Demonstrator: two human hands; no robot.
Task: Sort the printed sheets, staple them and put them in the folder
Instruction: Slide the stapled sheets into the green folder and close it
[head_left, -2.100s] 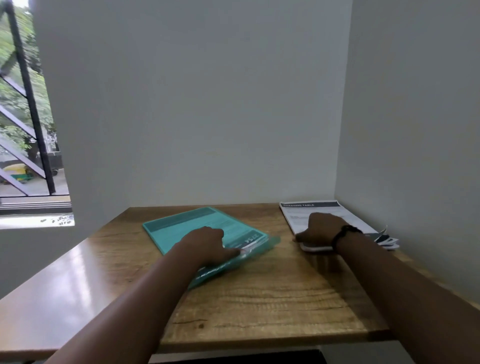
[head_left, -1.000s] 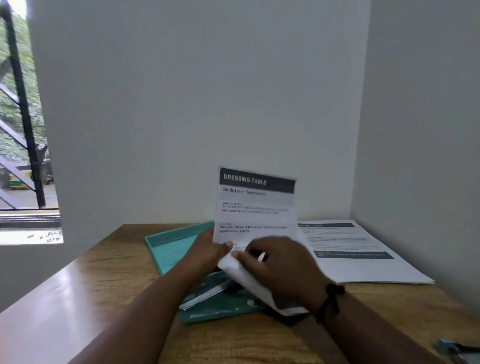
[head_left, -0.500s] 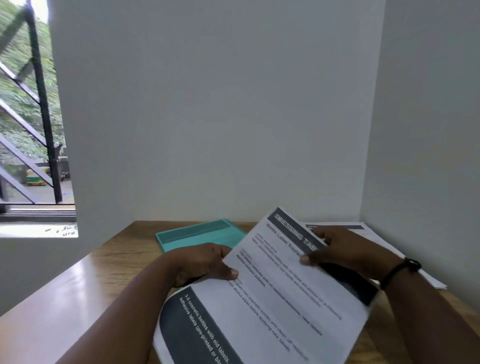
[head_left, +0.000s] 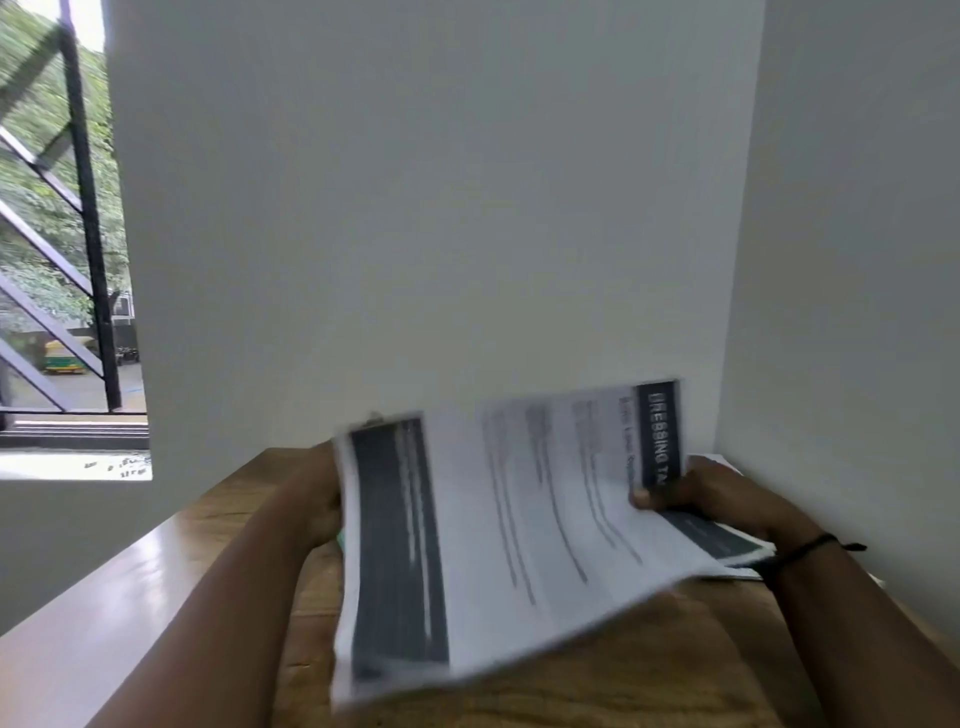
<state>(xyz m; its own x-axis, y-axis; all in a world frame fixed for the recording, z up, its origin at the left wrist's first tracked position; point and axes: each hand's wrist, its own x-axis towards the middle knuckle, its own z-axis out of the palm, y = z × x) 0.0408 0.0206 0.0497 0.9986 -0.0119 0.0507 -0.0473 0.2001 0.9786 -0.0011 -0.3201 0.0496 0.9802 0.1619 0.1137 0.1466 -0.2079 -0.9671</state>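
sheets: printed sheets (head_left: 519, 519) are held up off the table, turned sideways, between both hands; the "dressing ta..." header sits at the right end, a dark band at the left end; much of the print is smeared by motion blur.
right hand: right hand (head_left: 696, 493) pinches the header end of the sheets, thumb on the top face, fingers underneath.
left hand: left hand (head_left: 317, 499) is behind the left edge of the sheets; it seems to support that end, but the paper hides the fingers, so i cannot tell how it grips.
stack: second stack of paper (head_left: 727, 545) lies on the table under the right hand, dark band showing, close to the right wall.
folder: only a sliver of green (head_left: 340, 540) shows beside the left wrist; probably the folder, too little visible to be sure.
table: wooden table (head_left: 649, 675) is below, window (head_left: 62, 260) off to the left.
stapler: not in view.
risk, slipping: the near corner droops unsupported; a one-point pinch could let loose pages fan out or slide off.
risk, order: fast handling while the print is unreadable could put pages in the wrong order or facing different ways before stapling.
risk, creasing: the bowed paper could crease at the thumb.
risk, mixing: setting the sheets down on the right stack could merge sorted with unsorted.
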